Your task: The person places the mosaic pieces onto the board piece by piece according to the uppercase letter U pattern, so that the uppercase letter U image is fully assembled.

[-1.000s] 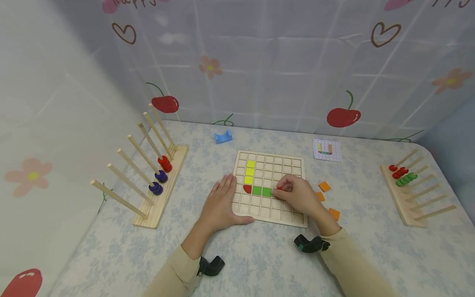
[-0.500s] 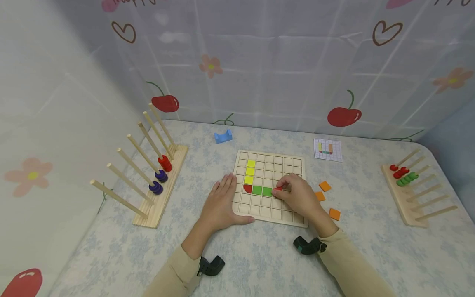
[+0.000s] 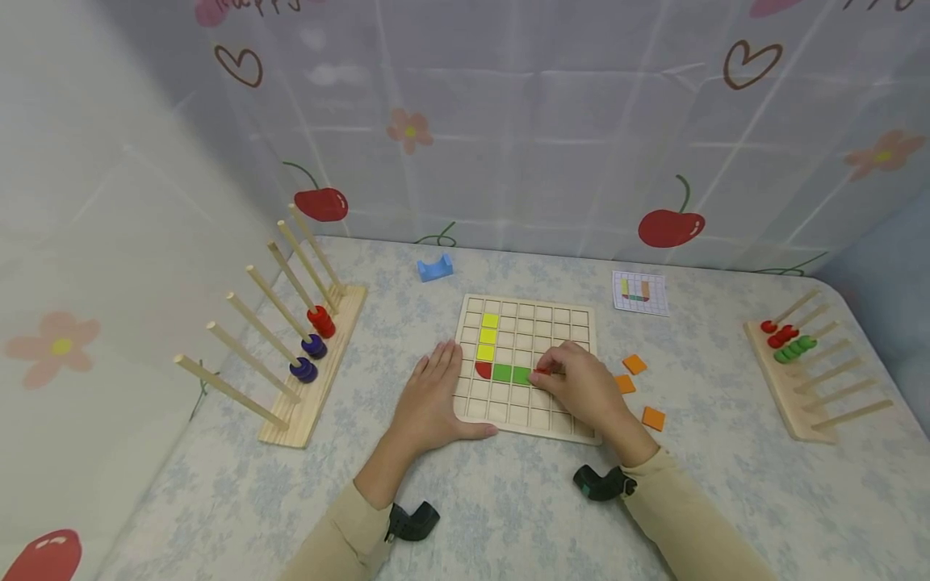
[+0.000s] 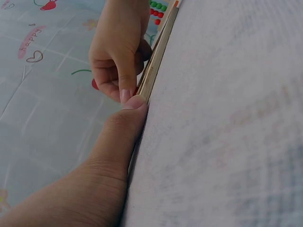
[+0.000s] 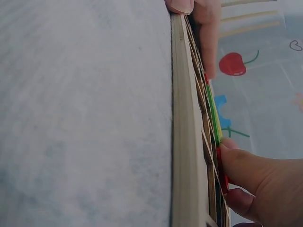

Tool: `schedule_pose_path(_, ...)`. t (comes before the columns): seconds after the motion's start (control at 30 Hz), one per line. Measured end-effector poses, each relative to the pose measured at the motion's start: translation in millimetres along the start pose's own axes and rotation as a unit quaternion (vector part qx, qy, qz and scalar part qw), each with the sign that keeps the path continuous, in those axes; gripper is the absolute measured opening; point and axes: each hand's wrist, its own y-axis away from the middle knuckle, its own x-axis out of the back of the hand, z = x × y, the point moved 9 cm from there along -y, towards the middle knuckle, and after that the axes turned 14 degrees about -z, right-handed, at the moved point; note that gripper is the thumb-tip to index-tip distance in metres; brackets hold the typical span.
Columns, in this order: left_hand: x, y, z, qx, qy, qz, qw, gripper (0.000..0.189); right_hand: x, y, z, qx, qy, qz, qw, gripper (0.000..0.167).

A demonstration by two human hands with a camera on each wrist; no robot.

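A wooden grid board [image 3: 516,415] lies on the table in the head view. Yellow tiles [image 3: 488,335] run down one column of it, ending at a red rounded piece [image 3: 483,370]. Two green tiles [image 3: 501,373] follow to the right in that row. Between thumb and fingers, my right hand [image 3: 587,390] pinches another red piece [image 5: 222,175] right at the board's surface beside the green tiles. Fingers mostly cover this piece in the head view. My left hand [image 3: 427,403] rests with straight fingers along the board's left edge, its thumb at the front edge.
Three orange tiles [image 3: 634,365] lie right of the board. Behind them is a printed pattern card [image 3: 639,293]. A blue curved block [image 3: 435,268] sits at the back. Wooden peg racks with beads stand at the left [image 3: 320,387] and right [image 3: 788,395].
My right hand has shifted very slightly left, bringing the red piece closer against the green tiles. The left hand stays in place.
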Motion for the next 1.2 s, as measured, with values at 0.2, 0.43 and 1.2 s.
schedule_pose_path(0.2,0.9,0.9,1.0,0.000,0.000,0.002,1.0000,0.138,0,2.7,-3,0.017,0.010,0.007,0.9998,0.011)
schedule_pose_path(0.43,0.1,0.9,1.0,-0.001,-0.001,0.001,1.0000,0.138,0,9.2,-5,0.039,0.011,-0.008,0.9991,0.010)
schedule_pose_path(1.2,1.8,2.1,1.8,-0.002,0.001,0.003,1.0000,0.139,20,23.5,15,0.046,-0.039,-0.026,0.9979,0.028)
